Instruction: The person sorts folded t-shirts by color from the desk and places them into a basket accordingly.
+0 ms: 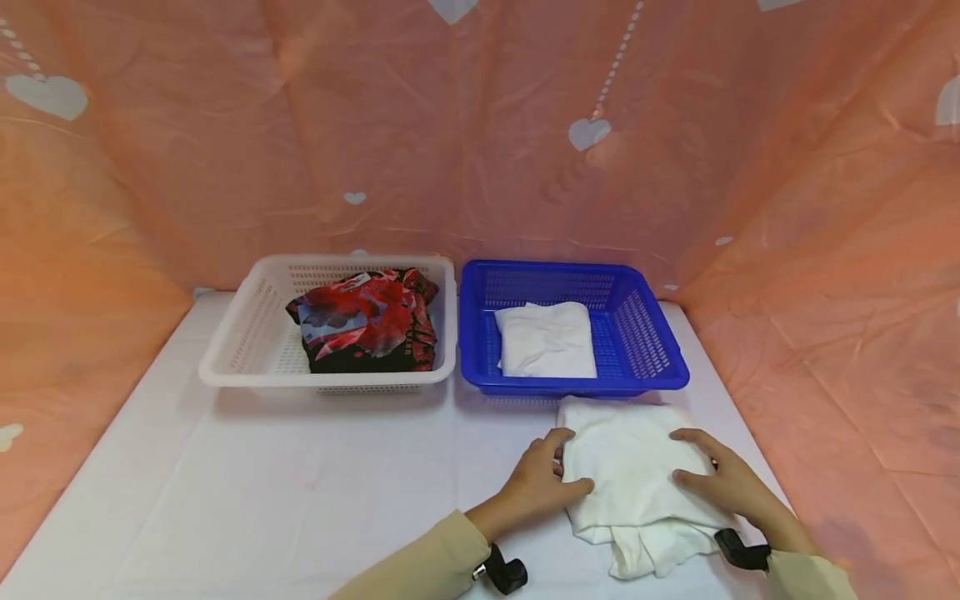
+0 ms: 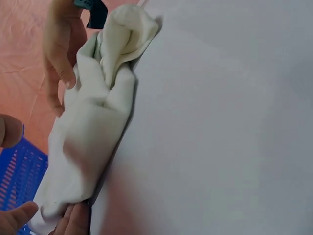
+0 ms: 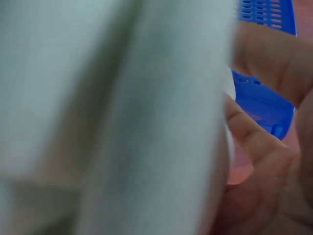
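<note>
A folded white garment [image 1: 630,467] lies on the table just in front of the blue basket, a looser fold bunched at its near end. My left hand [image 1: 543,475] grips its left edge, thumb on top and other fingers curled at the side. On the opposite edge, my right hand [image 1: 731,479] holds the cloth with thumb and forefinger over its upper face; its remaining fingers are mostly hidden. The left wrist view shows the garment [image 2: 93,127] lengthwise with fingertips tucked at one end. Blurred white cloth [image 3: 146,122] fills much of the right wrist view.
Inside the blue basket [image 1: 573,386] is a folded white cloth [image 1: 551,342]. The white basket [image 1: 330,380] to its left contains a red and black patterned garment [image 1: 367,325]. A pink curtain [image 1: 480,167] hangs behind and along both sides of the white-covered table [image 1: 300,492].
</note>
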